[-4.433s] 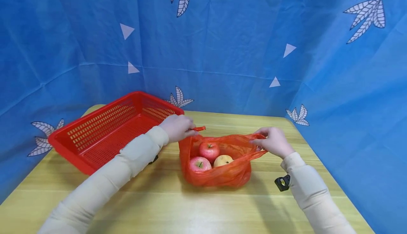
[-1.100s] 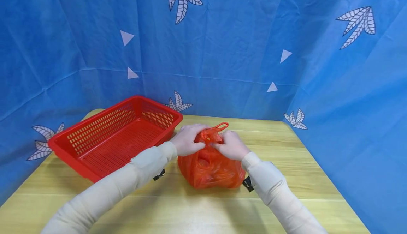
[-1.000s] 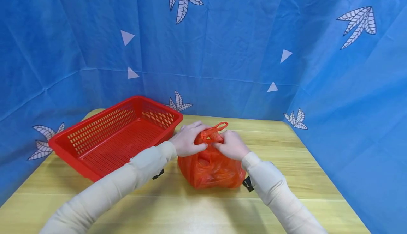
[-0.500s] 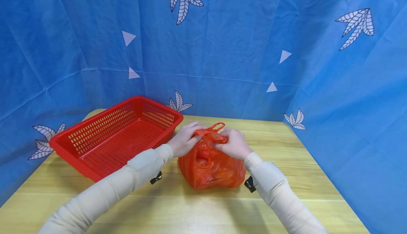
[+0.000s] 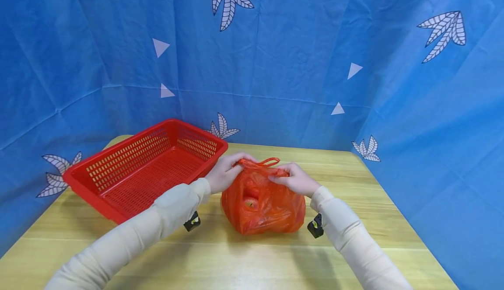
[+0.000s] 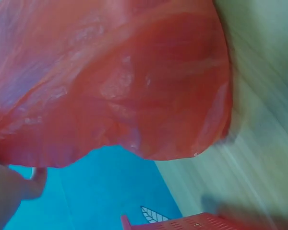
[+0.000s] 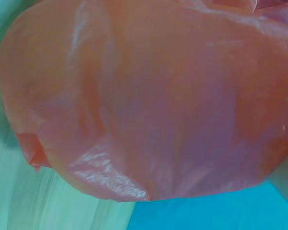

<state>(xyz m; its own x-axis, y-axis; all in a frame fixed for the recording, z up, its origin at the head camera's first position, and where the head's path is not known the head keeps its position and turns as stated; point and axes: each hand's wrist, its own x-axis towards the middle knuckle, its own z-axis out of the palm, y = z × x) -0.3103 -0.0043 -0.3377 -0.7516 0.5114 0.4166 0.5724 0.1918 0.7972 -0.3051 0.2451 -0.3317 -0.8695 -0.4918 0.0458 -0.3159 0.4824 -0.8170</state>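
Observation:
A thin red plastic bag [image 5: 271, 209] stands full on the table, its top drawn mostly together. Through an opening in its front an apple [image 5: 250, 203] shows; the bag's other contents are only dim shapes. My left hand [image 5: 225, 174] pinches the bag's top at the left. On the right side of the top, my right hand [image 5: 297, 179] pinches the plastic between thumb and fingers. A handle loop [image 5: 270, 162] sticks up between the two hands. Bag plastic fills most of both wrist views, with part of the left hand [image 6: 12, 191] at the edge of the left one.
A red slotted plastic basket [image 5: 153, 183] sits to the left, close to my left hand and forearm. The wooden table [image 5: 252, 263] ends at a blue patterned cloth [image 5: 260, 62] behind and at the sides.
Earlier the bag was wide apart with apples and a yellowish fruit showing; then my hands gathered its top. Over the last second they have moved somewhat apart, spreading the gathered plastic.

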